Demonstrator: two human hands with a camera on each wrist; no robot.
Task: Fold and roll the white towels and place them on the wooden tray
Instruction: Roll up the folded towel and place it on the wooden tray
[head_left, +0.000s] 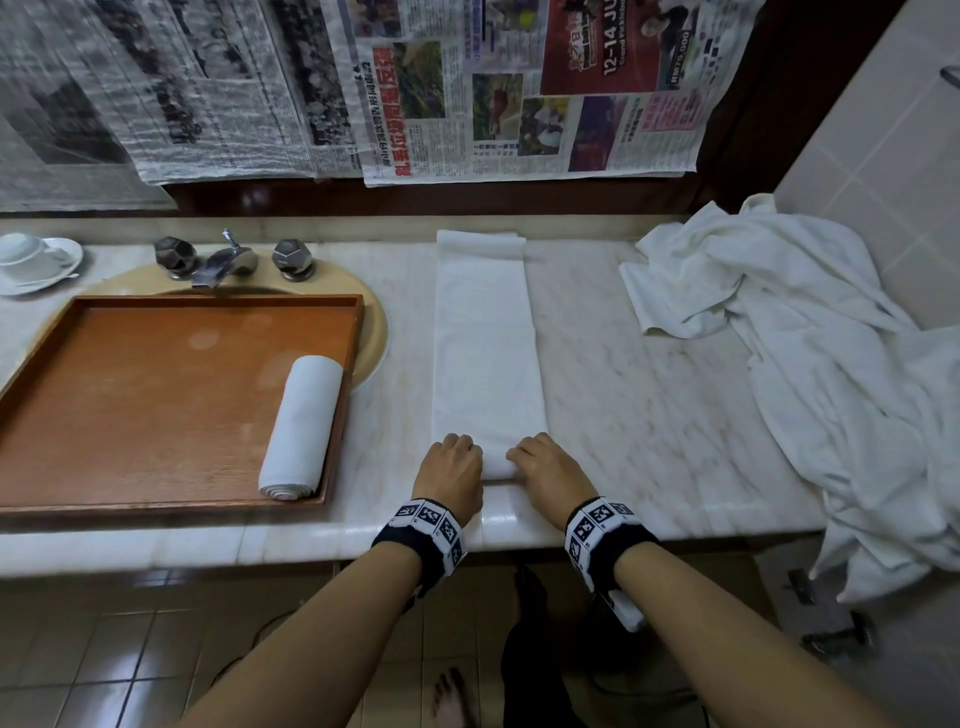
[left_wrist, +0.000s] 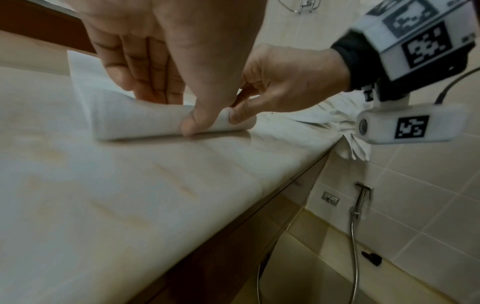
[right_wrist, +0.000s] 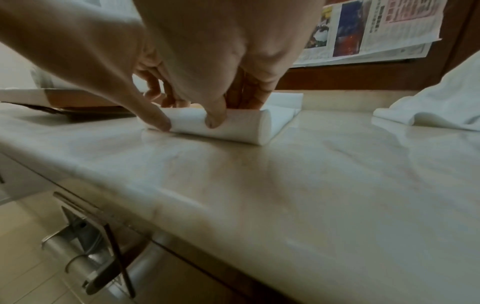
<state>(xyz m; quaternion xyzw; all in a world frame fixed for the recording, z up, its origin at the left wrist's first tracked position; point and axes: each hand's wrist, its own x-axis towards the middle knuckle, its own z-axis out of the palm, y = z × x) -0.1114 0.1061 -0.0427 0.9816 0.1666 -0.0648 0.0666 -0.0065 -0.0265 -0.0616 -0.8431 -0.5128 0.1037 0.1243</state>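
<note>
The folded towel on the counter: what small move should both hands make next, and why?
Probably roll it onward, away from the body. Left hand and right hand grip only a small roll at the near end of the folded towel; most of the strip lies flat. One rolled towel is on the wooden tray.

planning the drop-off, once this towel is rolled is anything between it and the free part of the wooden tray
Nothing visible blocks it. The folded towel lies right of the wooden tray; only bare counter and the tray's low rim lie between. The rolled towel lies along the tray's right side.

Bare counter (head_left: 649, 395) right of strip, towel heap (head_left: 810, 332) beyond, tray (head_left: 156, 395) left
</note>
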